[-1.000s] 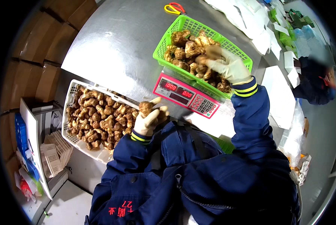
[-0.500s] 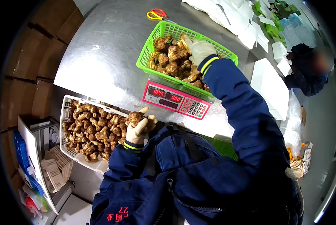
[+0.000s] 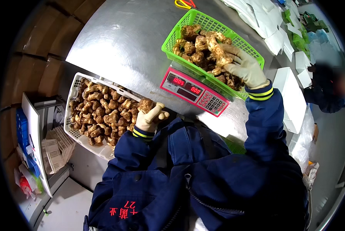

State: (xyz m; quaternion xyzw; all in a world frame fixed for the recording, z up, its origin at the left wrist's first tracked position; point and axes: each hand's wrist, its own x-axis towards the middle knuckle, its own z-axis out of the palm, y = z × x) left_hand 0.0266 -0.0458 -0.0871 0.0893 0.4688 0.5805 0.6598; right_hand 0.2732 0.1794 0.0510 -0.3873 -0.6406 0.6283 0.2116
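Note:
My left hand (image 3: 152, 118), in a pale glove, is closed round a brown mushroom (image 3: 146, 105) at the right end of a white basket (image 3: 73, 92). That basket is heaped with similar mushrooms (image 3: 103, 109). A green basket (image 3: 193, 17) of mushrooms rests on a pink digital scale (image 3: 195, 92) with a lit red display. Over the green basket my gloved right hand (image 3: 247, 69) grips a long, pale-stemmed mushroom (image 3: 217, 50) between thumb and fingers. Whether its far end touches the pile is hard to tell.
Both baskets and the scale are near a steel table (image 3: 115, 42). Red-and-yellow scissors (image 3: 185, 4) lie beyond the green basket. White foam boxes (image 3: 290, 96) stand at the right, with another person (image 3: 328, 86) behind them. Cardboard boxes (image 3: 38, 77) are stacked at the left.
My right hand has drawn back toward the near right of the green basket, with a long mushroom now in its grip. The scale's reading has changed. The left hand still holds its mushroom.

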